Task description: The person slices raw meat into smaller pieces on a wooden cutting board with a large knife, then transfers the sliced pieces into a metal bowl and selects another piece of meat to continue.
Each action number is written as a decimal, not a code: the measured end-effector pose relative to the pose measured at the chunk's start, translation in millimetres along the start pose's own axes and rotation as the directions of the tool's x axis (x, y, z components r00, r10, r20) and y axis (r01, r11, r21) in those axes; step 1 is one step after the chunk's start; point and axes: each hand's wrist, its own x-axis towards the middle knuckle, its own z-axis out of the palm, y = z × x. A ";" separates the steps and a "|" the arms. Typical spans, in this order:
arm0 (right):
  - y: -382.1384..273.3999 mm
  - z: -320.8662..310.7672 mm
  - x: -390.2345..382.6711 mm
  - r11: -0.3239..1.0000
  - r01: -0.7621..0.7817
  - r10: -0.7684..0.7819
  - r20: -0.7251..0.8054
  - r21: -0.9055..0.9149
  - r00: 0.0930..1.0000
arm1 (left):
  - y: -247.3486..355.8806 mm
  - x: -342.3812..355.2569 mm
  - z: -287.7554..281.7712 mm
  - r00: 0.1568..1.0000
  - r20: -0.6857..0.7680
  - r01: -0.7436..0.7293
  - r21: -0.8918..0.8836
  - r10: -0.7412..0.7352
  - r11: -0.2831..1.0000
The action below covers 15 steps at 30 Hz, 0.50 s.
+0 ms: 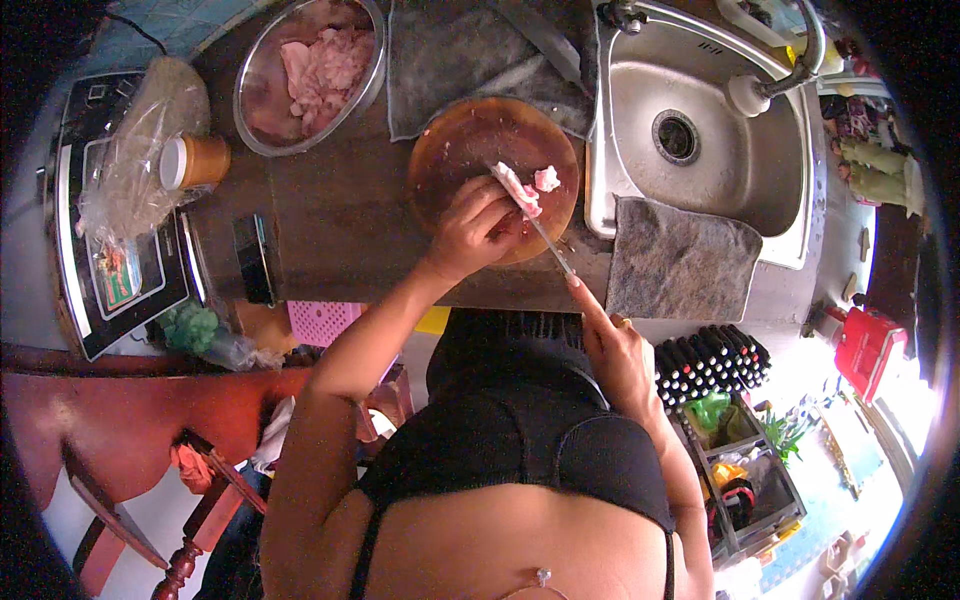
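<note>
Pink meat strip [514,187] on round wooden board [450,150], slanting, just right of left hand [468,230], which is nearer. Left grip curled against strip; pinching or only pressing, hard to tell. Right hand [620,358] closed round knife [549,245] handle, blade slanting same way.

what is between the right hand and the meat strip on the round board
In the head view, a knife spans that stretch, from the right hand up to the meat strip.

Head-worn fisheye, facing down, above counter [335,215]
</note>
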 end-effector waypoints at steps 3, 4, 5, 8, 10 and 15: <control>3.1 -1.1 -5.9 0.998 -0.006 0.007 0.022 -0.059 1.000 | 0.8 -0.3 -0.3 0.999 0.025 -0.034 0.033 0.033 0.999; 3.2 -2.4 -5.0 0.998 -0.007 0.009 0.026 -0.058 1.000 | 1.5 0.1 -0.4 0.999 0.028 -0.031 0.032 0.030 0.999; 3.3 -4.1 -3.0 0.995 -0.010 0.015 0.049 -0.099 0.999 | 2.5 0.7 -0.8 1.000 0.019 -0.010 0.007 0.010 1.000; -2.5 -6.5 15.6 0.991 0.016 -0.004 0.087 -0.134 0.996 | 3.6 -0.3 0.0 0.999 0.009 0.041 -0.023 -0.041 0.999; -12.5 -5.2 42.3 0.999 0.035 -0.035 0.071 -0.003 0.997 | 4.3 0.5 0.7 0.998 0.020 0.067 -0.030 -0.067 0.997; -17.1 4.2 73.6 0.991 0.127 -0.124 0.084 -0.036 0.989 | 0.4 -1.3 3.3 0.999 -0.031 0.040 -0.012 -0.041 0.999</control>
